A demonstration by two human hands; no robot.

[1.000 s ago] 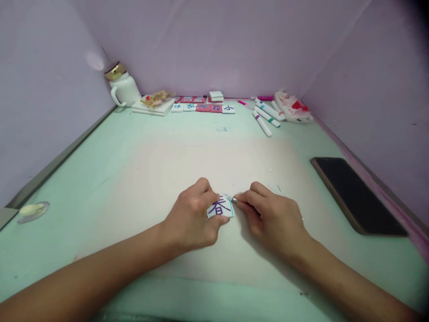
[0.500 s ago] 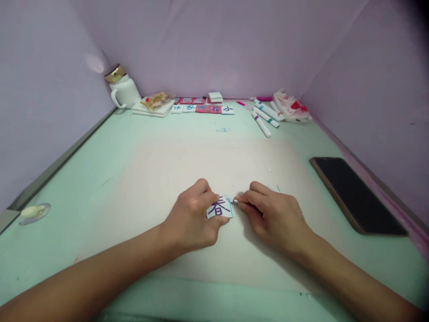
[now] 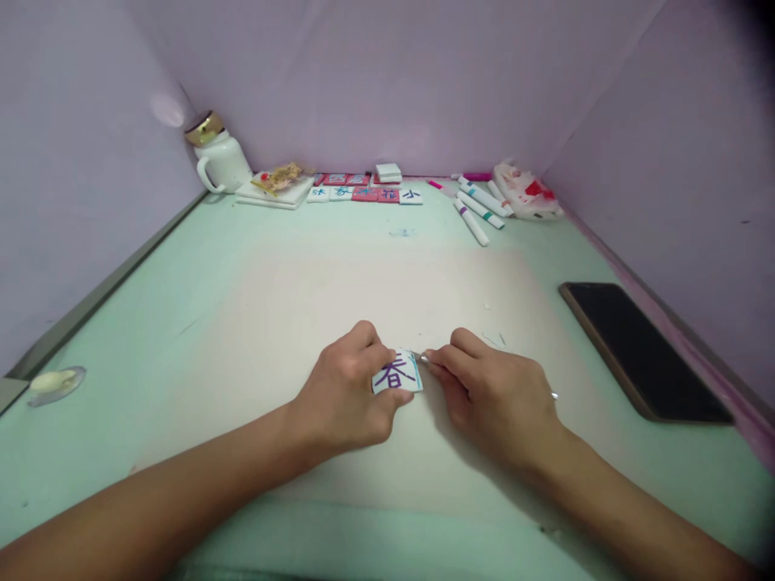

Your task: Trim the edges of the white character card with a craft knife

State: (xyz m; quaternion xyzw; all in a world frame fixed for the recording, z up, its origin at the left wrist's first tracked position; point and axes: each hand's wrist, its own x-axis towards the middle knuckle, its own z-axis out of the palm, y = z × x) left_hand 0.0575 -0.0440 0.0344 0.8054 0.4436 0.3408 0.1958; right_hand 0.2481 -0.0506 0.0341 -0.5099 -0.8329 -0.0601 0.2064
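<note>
My left hand (image 3: 354, 387) pinches a small white square card (image 3: 395, 373) between thumb and fingers, close above the pale sheet. A purple Chinese character is written on the card, and blue lines run along its top right and right edge. My right hand (image 3: 496, 395) is closed around a slim silver craft knife (image 3: 424, 357). Its pointed tip lies at the card's upper right corner, while most of the handle is hidden in my fingers; the rear end shows beyond the hand.
Thin trimmed strips (image 3: 493, 339) lie beyond my right hand. A phone (image 3: 642, 351) rests on the right. At the back are a white mug (image 3: 224, 164), red and white character squares (image 3: 365, 194), several markers (image 3: 471, 222) and a plastic bag (image 3: 525, 192). A yellowish lump (image 3: 54, 382) sits far left.
The knife tip has moved up and left from the card's right edge to its upper right corner. My right hand has turned slightly; my left hand keeps its hold.
</note>
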